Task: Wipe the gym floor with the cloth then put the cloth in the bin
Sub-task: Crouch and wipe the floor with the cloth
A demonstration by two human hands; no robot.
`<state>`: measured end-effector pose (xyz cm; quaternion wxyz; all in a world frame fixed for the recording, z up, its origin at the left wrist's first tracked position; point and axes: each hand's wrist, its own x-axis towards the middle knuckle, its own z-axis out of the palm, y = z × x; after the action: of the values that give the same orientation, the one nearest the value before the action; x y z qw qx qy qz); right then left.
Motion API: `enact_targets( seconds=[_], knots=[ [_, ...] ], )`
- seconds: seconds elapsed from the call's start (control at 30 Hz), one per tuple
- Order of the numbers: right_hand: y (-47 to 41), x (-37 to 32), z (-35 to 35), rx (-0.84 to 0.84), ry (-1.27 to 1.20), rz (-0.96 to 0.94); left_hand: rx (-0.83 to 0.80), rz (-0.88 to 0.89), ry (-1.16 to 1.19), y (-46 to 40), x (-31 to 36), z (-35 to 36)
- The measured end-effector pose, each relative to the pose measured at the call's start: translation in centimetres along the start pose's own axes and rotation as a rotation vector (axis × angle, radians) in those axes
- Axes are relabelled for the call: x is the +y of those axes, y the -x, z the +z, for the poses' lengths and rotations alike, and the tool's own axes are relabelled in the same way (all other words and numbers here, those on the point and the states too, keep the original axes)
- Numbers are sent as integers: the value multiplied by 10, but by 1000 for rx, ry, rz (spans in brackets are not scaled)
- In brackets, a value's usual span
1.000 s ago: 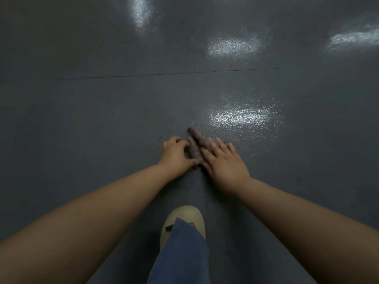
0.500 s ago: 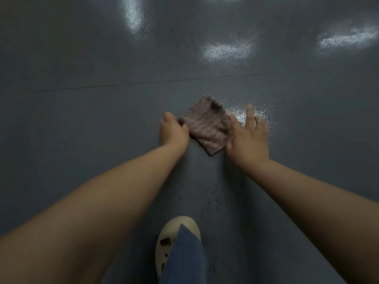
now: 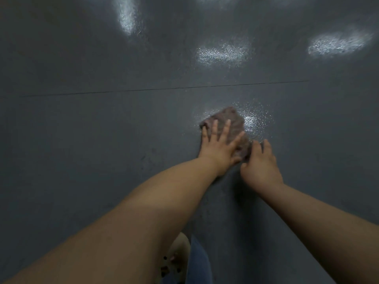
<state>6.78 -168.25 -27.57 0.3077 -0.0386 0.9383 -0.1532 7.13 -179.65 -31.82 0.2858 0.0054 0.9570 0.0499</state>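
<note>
1. Head view, looking down at a dark grey gym floor [image 3: 102, 140], glossy, with several pale light reflections on its far part and a thin dark seam line [image 3: 164, 89] running across it beyond the hands.
2. The cloth [image 3: 233, 119], brownish and mottled, lies spread flat on the floor just at the near edge of a bright speckled reflection [image 3: 252, 121].
3. Left hand [image 3: 219, 148]: palm down on the cloth, fingers [image 3: 226, 130] straight and splayed, pressing it to the floor. No curl round the fabric; the grip is apart, a flat press.
4. Right hand [image 3: 260, 165]: just beside the left, at the cloth's near right corner. Its fingers bend down at the edge of the fabric and touch it; whether they pinch the corner or merely rest on it cannot be told, the contact is hidden under the knuckles.
5. Both forearms reach in from the lower frame, the left crossing the middle.
6. At the bottom edge: a pale shoe [image 3: 178, 261] with dark spots, and a blue trouser leg [image 3: 200, 263] beside it, both on the floor well short of the cloth.
</note>
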Motion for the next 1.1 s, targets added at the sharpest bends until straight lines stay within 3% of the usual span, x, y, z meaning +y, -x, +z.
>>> enact_targets(
  seconds=[0.1,0.17,0.43,0.53,0.6,0.8,1.03,1.1],
  knots=[
    [-2,-2,-1,3,-5,7,26,149,-121,-8,-5,-2],
    [-1,-5,3,0,30,-10,39,137,-145,-9,-23,-5],
    [21,-26,31,-164,213,-211,57,-532,165,76,-144,37],
    [32,-28,39,-200,256,-238,18,-725,281,115,-154,55],
    [40,-30,40,-206,267,-235,-38,-711,334,125,-146,54],
    [63,-38,30,-193,279,-228,-244,-358,304,141,-123,35],
    [63,-54,47,-196,290,-271,-101,-373,242,145,-110,58],
    [59,-58,51,-193,266,-268,-100,-298,173,147,-95,61]
  ],
)
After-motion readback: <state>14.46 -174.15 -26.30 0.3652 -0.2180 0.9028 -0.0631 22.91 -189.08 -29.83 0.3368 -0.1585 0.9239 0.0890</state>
